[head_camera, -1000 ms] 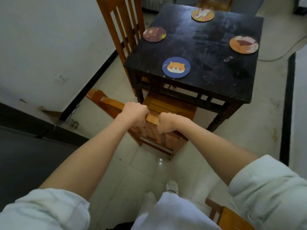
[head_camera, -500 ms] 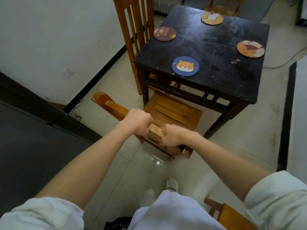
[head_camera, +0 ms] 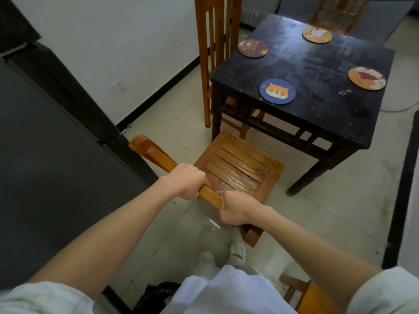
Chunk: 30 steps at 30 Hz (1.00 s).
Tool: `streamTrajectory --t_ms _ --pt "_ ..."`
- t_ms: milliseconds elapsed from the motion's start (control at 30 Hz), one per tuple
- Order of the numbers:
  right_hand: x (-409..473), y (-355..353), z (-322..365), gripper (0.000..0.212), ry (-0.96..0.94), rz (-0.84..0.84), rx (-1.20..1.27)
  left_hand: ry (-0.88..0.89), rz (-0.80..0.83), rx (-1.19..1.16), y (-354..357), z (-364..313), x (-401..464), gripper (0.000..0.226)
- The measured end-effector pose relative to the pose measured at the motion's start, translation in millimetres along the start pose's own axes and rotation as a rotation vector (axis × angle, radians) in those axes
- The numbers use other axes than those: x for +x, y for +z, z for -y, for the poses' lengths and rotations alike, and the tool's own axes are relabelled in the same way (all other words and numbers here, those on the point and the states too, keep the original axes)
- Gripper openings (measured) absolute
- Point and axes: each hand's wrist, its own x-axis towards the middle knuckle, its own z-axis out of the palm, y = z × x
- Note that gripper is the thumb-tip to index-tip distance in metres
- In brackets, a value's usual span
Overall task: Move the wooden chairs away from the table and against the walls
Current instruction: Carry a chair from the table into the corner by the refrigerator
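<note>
A wooden chair (head_camera: 238, 166) with a slatted seat stands in front of me, its seat out from under the near side of the black square table (head_camera: 317, 87). My left hand (head_camera: 187, 183) and my right hand (head_camera: 235, 210) both grip the top rail of its backrest, close together. A second wooden chair (head_camera: 215, 46) stands at the table's left side, its seat tucked under. A third chair (head_camera: 335, 12) shows beyond the table's far edge.
Several round picture coasters (head_camera: 277, 91) lie on the table. A dark door or panel (head_camera: 56, 166) fills the left, next to a white wall (head_camera: 113, 41) with a socket. Another wooden seat (head_camera: 317, 298) is at my lower right. Tiled floor lies around.
The chair has slid toward me and out from under the table; its whole seat is now uncovered. Both hands keep their grip on the top rail. My view has backed away.
</note>
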Motion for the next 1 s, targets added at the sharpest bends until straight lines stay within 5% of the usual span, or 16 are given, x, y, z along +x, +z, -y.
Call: streamTrajectory --t_ms 333,533,1000 --pt "-7.5 35.6 26.7 0.007 -0.117 0.107 0.079 -0.126 -0.084 -0.100 15.2 -7.6 -59.6 0.022" --pt "-3.6 63.8 43.2 0.024 -0.226 0.127 0.102 -0.257 -0.145 -0.140 35.5 -13.8 -93.8 0.019" --pt "20.4 96.6 98.5 0.015 -0.246 0.109 0.135 -0.432 -0.227 -0.218 63.5 16.1 -143.8 0.019"
